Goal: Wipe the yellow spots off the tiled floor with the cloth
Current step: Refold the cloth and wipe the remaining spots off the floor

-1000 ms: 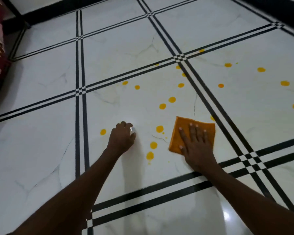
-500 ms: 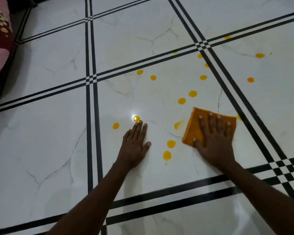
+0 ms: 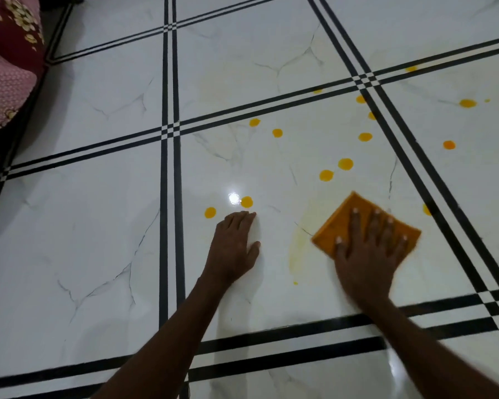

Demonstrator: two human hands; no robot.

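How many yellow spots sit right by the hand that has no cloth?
2: one round yellow spot just beyond the left hand, beside the glare; another left of it. Others lie farther away; the hand may hide more.

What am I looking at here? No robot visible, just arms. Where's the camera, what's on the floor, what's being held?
There is no machine: a person works with bare hands, and the single camera sits on their head, looking forward and down, so the arms enter from the bottom edge. The surface is a white tiled floor crossed by black double lines. The right hand presses flat, fingers spread, on an orange cloth; it pushes the cloth rather than gripping it. The left hand rests flat on the tile and holds nothing. Yellow spots are scattered beyond the hands, and a pale yellow smear lies just left of the cloth. A patterned fabric shows at top left.
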